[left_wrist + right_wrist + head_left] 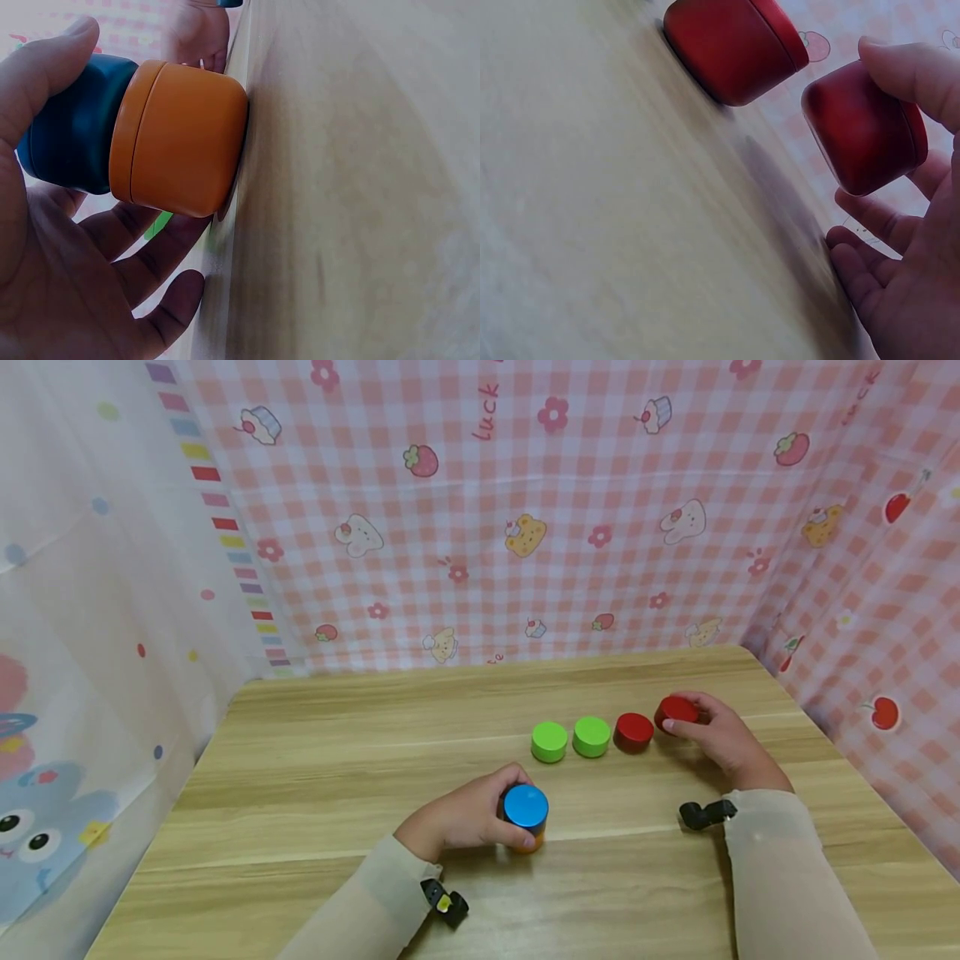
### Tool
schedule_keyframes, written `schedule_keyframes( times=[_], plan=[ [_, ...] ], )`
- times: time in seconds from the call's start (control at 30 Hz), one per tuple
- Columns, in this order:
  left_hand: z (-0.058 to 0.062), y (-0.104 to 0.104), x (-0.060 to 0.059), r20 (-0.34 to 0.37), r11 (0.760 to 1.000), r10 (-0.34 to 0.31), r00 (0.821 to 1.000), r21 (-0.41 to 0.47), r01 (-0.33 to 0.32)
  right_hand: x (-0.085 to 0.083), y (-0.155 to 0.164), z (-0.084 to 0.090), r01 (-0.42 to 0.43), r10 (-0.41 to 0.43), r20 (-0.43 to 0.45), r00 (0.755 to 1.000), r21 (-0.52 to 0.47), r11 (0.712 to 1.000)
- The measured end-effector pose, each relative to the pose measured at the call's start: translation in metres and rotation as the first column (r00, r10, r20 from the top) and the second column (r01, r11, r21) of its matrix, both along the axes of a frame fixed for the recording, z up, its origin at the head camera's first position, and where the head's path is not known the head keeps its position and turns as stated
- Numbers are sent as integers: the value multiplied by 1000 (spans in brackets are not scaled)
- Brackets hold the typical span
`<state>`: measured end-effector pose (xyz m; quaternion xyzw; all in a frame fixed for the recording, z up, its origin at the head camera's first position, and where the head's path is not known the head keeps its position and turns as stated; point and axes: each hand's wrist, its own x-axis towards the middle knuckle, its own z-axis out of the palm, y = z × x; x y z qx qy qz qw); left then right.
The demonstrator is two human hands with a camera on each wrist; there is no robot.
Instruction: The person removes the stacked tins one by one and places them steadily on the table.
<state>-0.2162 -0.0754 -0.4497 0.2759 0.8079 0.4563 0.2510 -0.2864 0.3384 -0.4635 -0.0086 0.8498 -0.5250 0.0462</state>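
In the head view a blue round tin (526,807) sits on top of an orange one (530,843), near the middle of the table. My left hand (480,814) holds the blue tin between thumb and fingers. The left wrist view shows the orange tin (180,139) standing on the wood under the blue tin (75,124). Over at the right, my right hand (722,737) pinches a red round tin (677,712). In the right wrist view that red tin (866,127) appears tilted and off the table, beside another red tin (735,49).
Left of the held red tin, a second red tin (633,732) and two light green tins (550,742) (592,737) stand in a row on the wooden table (337,727). Patterned cloth (480,568) hangs behind the table and at both sides.
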Motion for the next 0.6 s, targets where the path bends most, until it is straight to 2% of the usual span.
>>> schedule_keyframes(
  times=[0.17, 0.6],
  plan=[
    [1, 0, 0, 1, 1000, 0, 1000, -6, 0, -1, 2, -4, -6, 5, 34, 999, 31, 999],
    [2, 1, 1, 6, 1000, 6, 1000, -13, -6, -2, 2, -2, -40, 34, 54, 998, 127, 991]
  ],
)
